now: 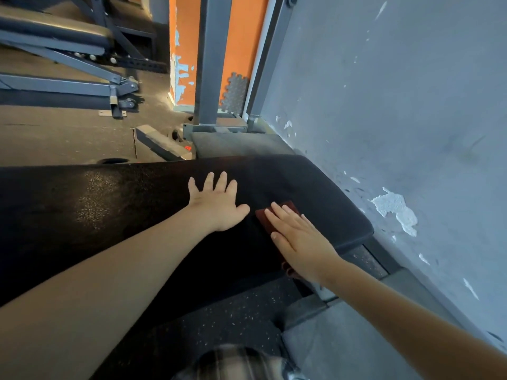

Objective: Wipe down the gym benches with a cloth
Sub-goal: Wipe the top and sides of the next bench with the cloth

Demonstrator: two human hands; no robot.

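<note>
Cloth (pixel 264 224) pinned flat beneath the right grip (pixel 299 239), fingers straight, at the surface's (pixel 109 209) wall end. Left grip (pixel 216 204) just beside, splayed, bracing. Early days, I'd judge: the long stretch beyond looks unwiped, and another bench (pixel 55 34) waits.
</note>
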